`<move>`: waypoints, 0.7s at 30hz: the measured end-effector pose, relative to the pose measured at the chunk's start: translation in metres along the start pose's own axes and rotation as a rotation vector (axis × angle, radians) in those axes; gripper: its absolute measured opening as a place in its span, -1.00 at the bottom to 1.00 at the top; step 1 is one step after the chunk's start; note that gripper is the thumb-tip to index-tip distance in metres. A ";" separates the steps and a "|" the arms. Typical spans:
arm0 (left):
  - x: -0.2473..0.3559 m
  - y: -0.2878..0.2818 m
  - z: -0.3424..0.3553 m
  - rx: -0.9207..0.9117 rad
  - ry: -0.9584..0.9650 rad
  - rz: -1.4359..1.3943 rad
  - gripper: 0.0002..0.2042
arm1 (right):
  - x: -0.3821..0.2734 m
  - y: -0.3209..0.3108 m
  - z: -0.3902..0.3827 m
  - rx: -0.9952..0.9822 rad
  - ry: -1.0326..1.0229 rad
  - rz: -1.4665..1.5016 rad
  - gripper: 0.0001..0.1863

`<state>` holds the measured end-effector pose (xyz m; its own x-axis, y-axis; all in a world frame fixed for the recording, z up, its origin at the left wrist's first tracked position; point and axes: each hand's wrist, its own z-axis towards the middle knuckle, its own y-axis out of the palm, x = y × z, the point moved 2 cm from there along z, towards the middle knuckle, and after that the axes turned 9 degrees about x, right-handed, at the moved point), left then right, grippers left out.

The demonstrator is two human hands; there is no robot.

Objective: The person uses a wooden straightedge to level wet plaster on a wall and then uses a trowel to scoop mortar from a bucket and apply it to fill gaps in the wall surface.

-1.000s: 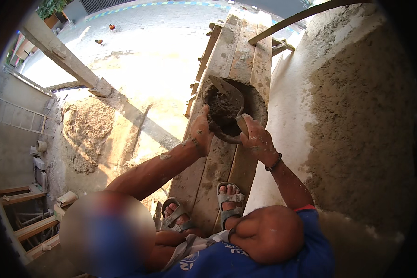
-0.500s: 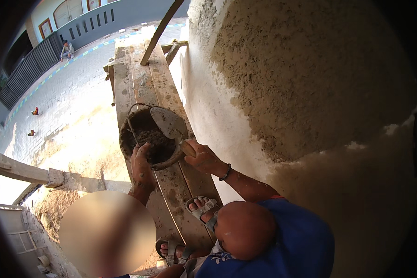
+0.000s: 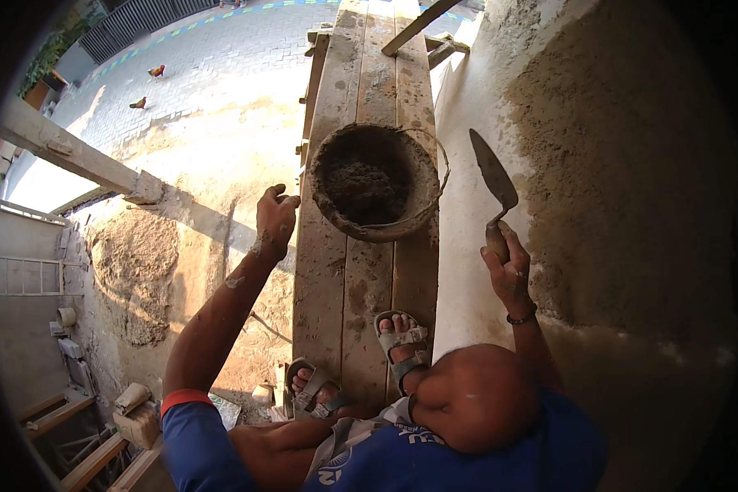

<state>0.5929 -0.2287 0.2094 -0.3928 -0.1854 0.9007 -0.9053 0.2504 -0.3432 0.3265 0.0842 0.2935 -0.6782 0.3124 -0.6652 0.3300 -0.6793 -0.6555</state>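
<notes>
Trowel [image 3: 495,174] in right grip [image 3: 510,269], bucket [image 3: 424,182] leftward

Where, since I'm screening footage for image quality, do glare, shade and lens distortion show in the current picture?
Head view: glare washes out the pale, sandy ground left of the round, mortar-caked bucket, whose inside is dim; head view: the rough, brown mortared wall darkens toward the right rim; head view: fisheye bending curves the grey paved street, and the corners go black.
</notes>
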 end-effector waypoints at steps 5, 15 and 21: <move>-0.032 0.004 -0.022 -0.325 -0.365 -0.264 -0.55 | -0.053 0.023 -0.016 -0.502 -0.335 -0.058 -0.49; -0.040 0.016 -0.018 -0.279 -0.416 -0.618 -0.53 | -0.070 0.081 -0.013 -0.703 -0.431 -0.147 -0.45; -0.052 0.025 -0.046 -0.193 0.088 -0.101 -0.30 | -0.058 0.087 0.030 -0.335 -0.551 -0.032 -0.51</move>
<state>0.5984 -0.1693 0.1658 -0.2782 -0.1377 0.9506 -0.8882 0.4136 -0.2000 0.3748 -0.0128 0.2861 -0.8996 -0.1180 -0.4206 0.4304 -0.4032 -0.8075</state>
